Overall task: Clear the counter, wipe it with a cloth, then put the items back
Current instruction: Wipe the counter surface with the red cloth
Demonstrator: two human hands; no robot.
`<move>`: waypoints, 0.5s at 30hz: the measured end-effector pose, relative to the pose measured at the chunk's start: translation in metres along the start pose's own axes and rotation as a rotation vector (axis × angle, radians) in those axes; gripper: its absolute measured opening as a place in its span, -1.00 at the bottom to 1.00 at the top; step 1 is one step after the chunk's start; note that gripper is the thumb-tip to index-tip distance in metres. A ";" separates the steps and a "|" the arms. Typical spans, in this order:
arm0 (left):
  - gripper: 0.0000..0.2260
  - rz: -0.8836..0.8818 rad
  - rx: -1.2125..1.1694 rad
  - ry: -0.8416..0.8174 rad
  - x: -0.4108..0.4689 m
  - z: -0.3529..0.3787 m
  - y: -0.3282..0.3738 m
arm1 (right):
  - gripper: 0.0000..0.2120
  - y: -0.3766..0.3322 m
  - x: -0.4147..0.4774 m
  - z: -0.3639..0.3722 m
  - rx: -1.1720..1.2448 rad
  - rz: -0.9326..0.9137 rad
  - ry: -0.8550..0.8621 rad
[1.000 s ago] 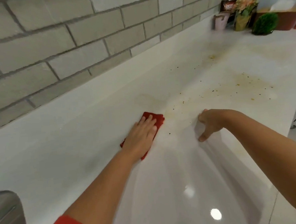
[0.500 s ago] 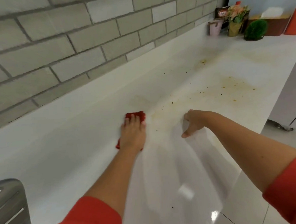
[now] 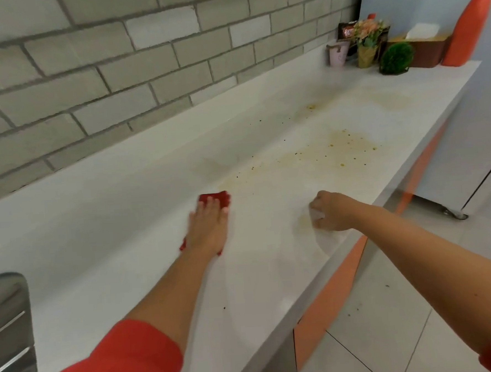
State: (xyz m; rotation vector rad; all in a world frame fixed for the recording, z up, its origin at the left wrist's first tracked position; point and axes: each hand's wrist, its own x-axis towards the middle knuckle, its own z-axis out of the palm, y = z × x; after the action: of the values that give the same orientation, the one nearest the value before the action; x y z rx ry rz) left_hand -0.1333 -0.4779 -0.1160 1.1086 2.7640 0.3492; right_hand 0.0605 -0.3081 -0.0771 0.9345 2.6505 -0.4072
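Long glossy white stone counter (image 3: 125, 222) set against a grey brick wall. Smeared mid-way with pale yellow-brown stains (image 3: 348, 145) and scattered dark crumbs (image 3: 297, 154). Small folded red cloth (image 3: 215, 198) lying flat just short of the stains. Grouped at the far end: pale pink cup (image 3: 337, 54), potted bunch of orange flowers (image 3: 367, 46), round green plant ball (image 3: 396, 58), brown tissue box (image 3: 425, 51), tall orange bottle (image 3: 469, 28). Ribbed shiny metal object (image 3: 8, 329) at the near left edge.
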 end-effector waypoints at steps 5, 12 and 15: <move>-0.55 0.323 -0.024 -0.052 -0.058 0.030 0.089 | -0.56 -0.001 -0.005 -0.001 -0.089 -0.036 0.010; -0.54 0.135 0.031 0.020 -0.060 0.022 0.040 | -0.54 0.012 -0.029 -0.002 0.098 -0.105 0.041; -0.53 -0.042 0.074 0.057 -0.049 0.018 0.043 | -0.58 0.017 -0.037 0.015 0.263 -0.115 0.297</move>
State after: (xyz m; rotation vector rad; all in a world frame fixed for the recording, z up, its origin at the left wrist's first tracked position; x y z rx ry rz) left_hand -0.0657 -0.4788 -0.1194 1.0717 2.8673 0.2800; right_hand 0.1025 -0.3214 -0.0800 0.9877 2.9827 -0.7081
